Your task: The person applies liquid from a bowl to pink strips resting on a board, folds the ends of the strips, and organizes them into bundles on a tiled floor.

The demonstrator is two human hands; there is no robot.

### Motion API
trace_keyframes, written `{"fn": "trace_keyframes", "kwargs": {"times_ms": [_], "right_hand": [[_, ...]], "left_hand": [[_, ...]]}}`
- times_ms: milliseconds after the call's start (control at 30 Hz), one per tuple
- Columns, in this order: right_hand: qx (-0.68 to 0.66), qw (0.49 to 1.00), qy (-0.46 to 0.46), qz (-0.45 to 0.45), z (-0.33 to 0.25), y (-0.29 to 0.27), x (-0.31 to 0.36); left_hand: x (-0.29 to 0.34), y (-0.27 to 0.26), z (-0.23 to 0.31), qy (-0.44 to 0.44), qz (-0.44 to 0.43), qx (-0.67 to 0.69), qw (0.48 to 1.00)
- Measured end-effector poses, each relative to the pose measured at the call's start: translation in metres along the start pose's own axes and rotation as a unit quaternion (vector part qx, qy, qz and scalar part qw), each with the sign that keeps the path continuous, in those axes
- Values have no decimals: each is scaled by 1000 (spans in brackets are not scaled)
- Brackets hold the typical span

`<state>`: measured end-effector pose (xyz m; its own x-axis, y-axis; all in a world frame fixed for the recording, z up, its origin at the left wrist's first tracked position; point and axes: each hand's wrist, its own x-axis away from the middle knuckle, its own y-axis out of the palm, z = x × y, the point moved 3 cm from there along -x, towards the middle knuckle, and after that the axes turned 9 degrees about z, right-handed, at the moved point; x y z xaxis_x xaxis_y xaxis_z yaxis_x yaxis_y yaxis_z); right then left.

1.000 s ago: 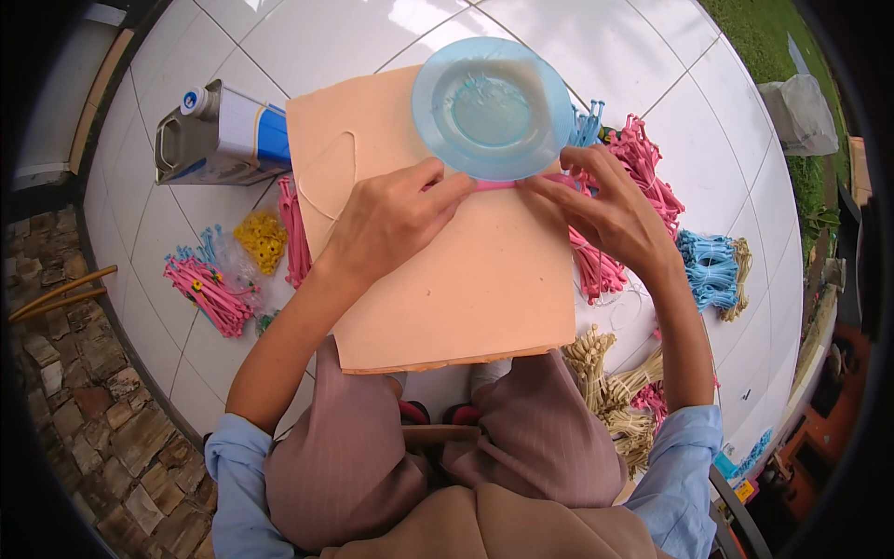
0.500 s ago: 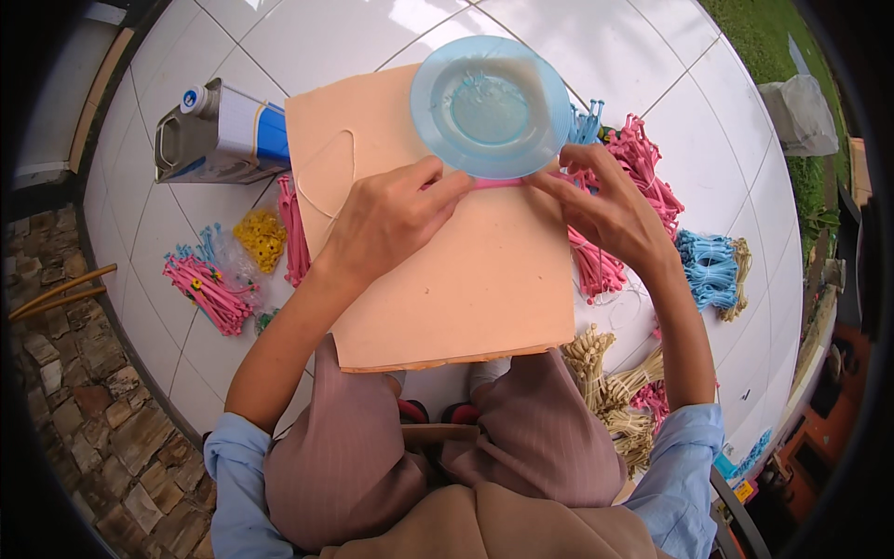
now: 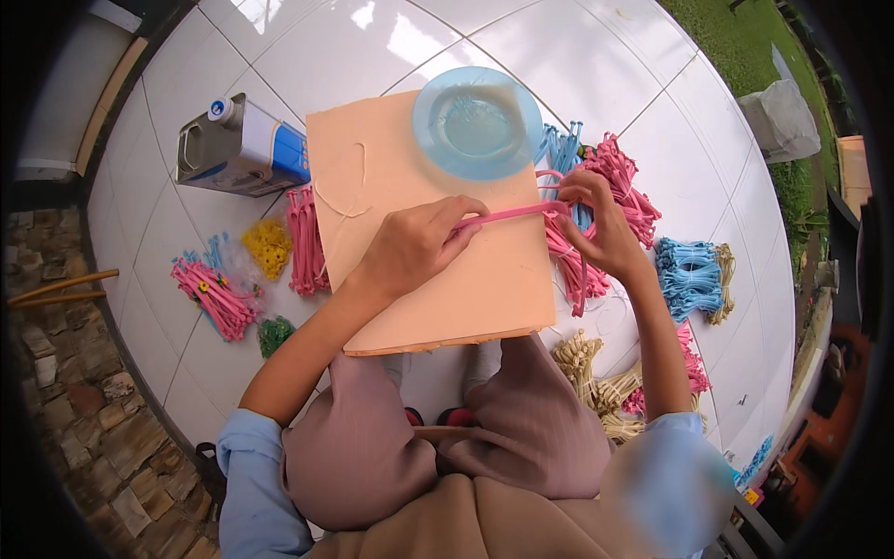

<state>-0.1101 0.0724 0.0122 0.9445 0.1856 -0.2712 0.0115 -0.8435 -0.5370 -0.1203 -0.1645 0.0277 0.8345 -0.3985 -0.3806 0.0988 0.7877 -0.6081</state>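
Observation:
A flat pink strip [image 3: 512,214] is stretched across the right part of a peach-coloured board [image 3: 447,298] on my lap. My left hand [image 3: 414,244] pinches its left end between thumb and fingers. At the board's right edge my right hand [image 3: 603,228] has its fingers closed round the strip, and a loose pink length hangs below them. Just beyond the strip stands a translucent blue plate [image 3: 428,140], with small clear bits or liquid in its middle that I cannot make out. A thin pale string [image 3: 361,177] lies on the board's left side.
Left of the board stand a rectangular metal can [image 3: 251,149], pink bundles [image 3: 305,242], yellow pieces [image 3: 266,248] and a green bundle [image 3: 275,335]. To the right lie pink bundles [image 3: 622,182], blue bundles [image 3: 689,279] and beige bundles [image 3: 577,359] on white tiles [image 3: 652,65].
Both hands have moved nearer to me, away from the plate's near rim. The pink strip now shows more of its length, with its loose part hanging on the right.

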Motion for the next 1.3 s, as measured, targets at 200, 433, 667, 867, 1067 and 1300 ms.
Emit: {"fn": "trace_keyframes", "kwargs": {"times_ms": [200,433,667,867,1067,1300], "right_hand": [[207,973,-85,-48,-93,-71,17],[86,981,-171,36,-252,-77,-8],[-184,956,-224,52,-361,47,-62],[-336,932,-139,5,-370,183,-109],[-388,912,113,71,-257,310,-118],[-290,856,394,168,-83,409,-15]], "left_hand": [[3,-29,44,-44,-52,159,985],[14,-165,84,-39,14,131,991],[74,-276,71,-5,173,94,980],[116,-269,6,-67,188,222,955],[165,-202,-116,-240,245,330,880],[206,-80,-212,-387,163,206,884]]}}
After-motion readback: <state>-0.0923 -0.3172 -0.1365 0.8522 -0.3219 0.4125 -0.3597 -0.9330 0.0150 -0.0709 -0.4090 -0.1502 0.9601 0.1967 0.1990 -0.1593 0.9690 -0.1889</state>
